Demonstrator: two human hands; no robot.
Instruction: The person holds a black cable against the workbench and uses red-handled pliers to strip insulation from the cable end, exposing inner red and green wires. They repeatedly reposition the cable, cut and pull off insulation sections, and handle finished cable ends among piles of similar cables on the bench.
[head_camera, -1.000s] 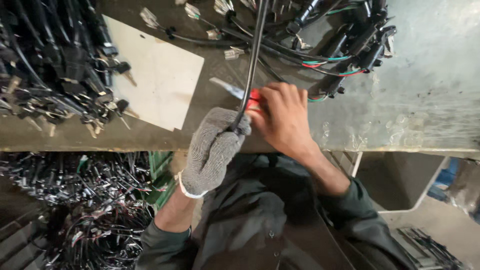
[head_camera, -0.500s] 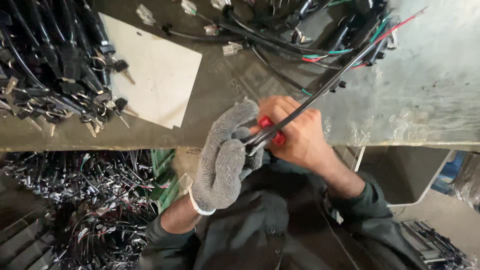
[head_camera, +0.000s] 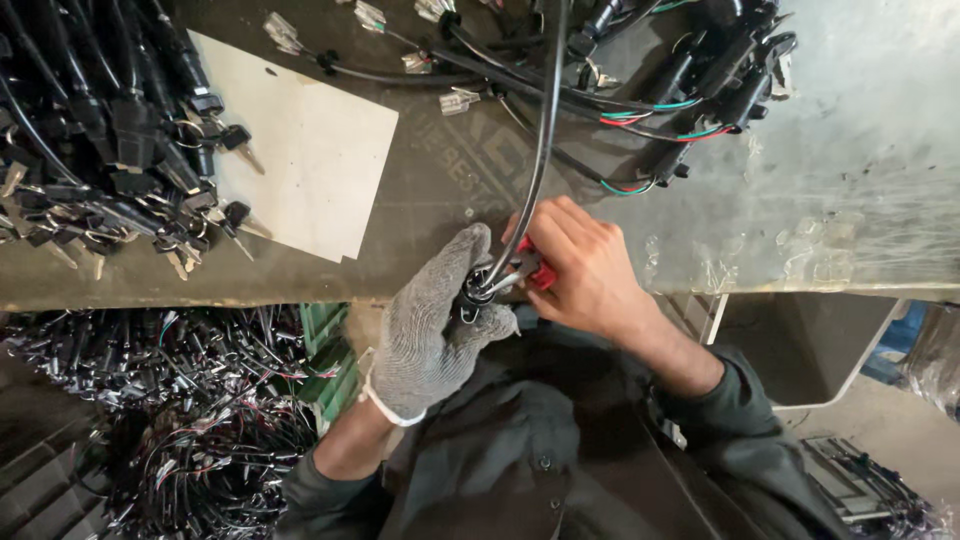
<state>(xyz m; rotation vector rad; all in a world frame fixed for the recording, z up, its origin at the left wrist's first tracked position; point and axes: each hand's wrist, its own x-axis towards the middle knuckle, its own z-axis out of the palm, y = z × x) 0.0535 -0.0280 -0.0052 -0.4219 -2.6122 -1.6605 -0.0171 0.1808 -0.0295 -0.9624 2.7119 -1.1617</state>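
At the bench edge (head_camera: 150, 290) the gloved left hand (head_camera: 435, 325) is closed round the black cable (head_camera: 540, 140) at its end fitting, the bare right hand (head_camera: 585, 270) grips red pliers (head_camera: 530, 268) against it — a light, limp cable, probably best held by the stiff fitting.

My left hand (head_camera: 432, 325), in a grey knitted glove, grips the round black end of a long black cable (head_camera: 541, 140) that runs off toward twelve o'clock. My bare right hand (head_camera: 582, 268) presses small red-handled pliers (head_camera: 528, 268) against that end. At ten o'clock a white paper sheet (head_camera: 310, 160) lies on the worn grey workbench (head_camera: 850, 180), beside a heap of black keyed wire assemblies (head_camera: 100, 140).
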